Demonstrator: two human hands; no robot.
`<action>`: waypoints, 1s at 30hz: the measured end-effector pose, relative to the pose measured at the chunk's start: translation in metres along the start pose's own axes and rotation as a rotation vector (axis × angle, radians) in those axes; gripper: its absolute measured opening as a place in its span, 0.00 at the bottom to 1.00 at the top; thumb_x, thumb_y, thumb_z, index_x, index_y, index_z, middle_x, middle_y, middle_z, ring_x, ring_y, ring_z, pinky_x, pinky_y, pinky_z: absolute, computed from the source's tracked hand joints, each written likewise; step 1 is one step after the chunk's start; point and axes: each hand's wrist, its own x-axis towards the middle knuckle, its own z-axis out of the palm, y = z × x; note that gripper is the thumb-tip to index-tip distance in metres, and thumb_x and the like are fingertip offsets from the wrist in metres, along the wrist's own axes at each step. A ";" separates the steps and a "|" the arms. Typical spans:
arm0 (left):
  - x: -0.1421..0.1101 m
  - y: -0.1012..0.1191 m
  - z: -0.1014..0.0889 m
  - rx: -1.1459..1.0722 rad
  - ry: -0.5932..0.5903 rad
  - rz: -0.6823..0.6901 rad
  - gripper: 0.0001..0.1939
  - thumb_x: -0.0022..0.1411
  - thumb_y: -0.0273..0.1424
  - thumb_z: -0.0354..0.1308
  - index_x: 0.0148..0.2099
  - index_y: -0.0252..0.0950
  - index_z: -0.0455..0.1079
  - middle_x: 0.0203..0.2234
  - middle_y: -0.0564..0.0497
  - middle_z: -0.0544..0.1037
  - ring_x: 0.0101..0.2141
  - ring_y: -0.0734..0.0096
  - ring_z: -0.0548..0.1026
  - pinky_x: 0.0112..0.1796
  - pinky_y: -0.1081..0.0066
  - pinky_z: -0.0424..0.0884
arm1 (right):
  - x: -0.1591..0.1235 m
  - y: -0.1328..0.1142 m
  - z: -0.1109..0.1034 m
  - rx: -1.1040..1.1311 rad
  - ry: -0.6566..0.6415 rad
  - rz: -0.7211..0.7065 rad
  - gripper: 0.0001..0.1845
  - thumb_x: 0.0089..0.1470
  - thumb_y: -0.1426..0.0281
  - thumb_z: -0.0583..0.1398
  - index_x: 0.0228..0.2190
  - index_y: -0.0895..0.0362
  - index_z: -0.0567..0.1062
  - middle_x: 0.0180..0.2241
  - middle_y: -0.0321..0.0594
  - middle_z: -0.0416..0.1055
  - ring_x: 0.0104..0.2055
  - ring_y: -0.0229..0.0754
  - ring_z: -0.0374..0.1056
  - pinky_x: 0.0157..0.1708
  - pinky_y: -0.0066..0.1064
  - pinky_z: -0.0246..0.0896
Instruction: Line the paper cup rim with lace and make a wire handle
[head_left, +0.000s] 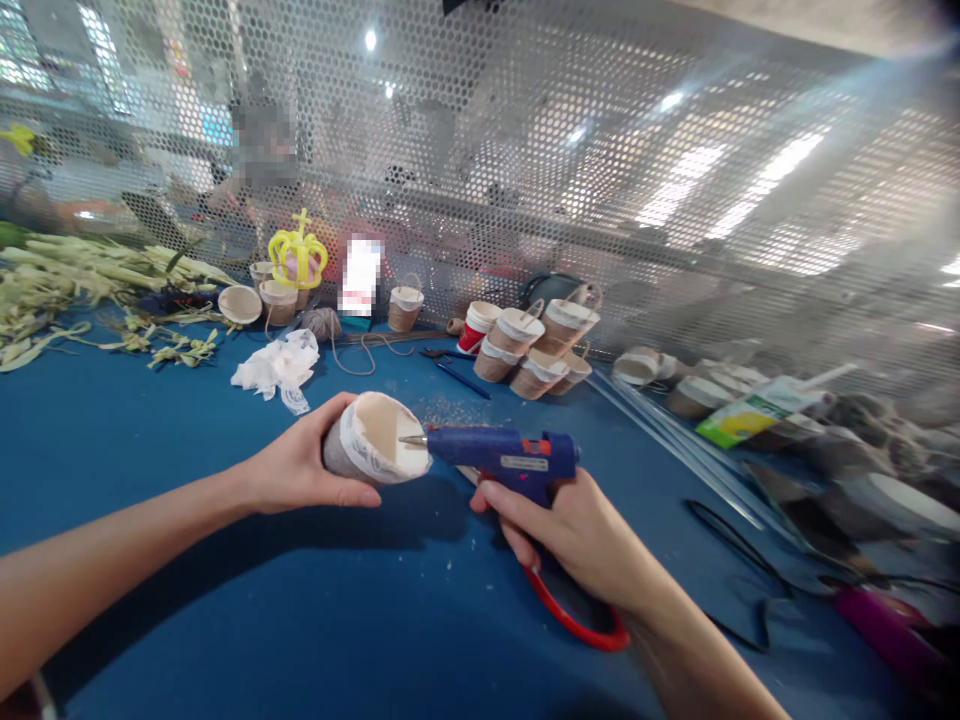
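Observation:
My left hand is wrapped round a small cup with grey-brown wrapping and a white lace band at its rim. The cup tilts so that its mouth faces right. In my right hand is a blue hot glue gun, its metal nozzle at the cup's open mouth, close to the inner wall. Whether the nozzle touches the cup I cannot tell. Scissors with a red handle show beneath my right hand, partly hidden by it; whether the fingers also hold them is unclear.
Several wrapped cups are stacked at the back, near pliers. White lace, a ball of grey cord and a yellow crown lie left of them. Clear glue sticks and clutter fill the right side. A perforated metal screen stands behind.

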 end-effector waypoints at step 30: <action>0.001 0.000 0.004 -0.047 0.060 -0.014 0.41 0.39 0.33 0.67 0.55 0.35 0.54 0.49 0.42 0.68 0.49 0.54 0.66 0.48 0.59 0.64 | 0.004 0.006 0.009 0.552 -0.002 0.078 0.17 0.50 0.60 0.56 0.23 0.62 0.71 0.07 0.28 0.55 0.10 0.28 0.45 0.12 0.23 0.38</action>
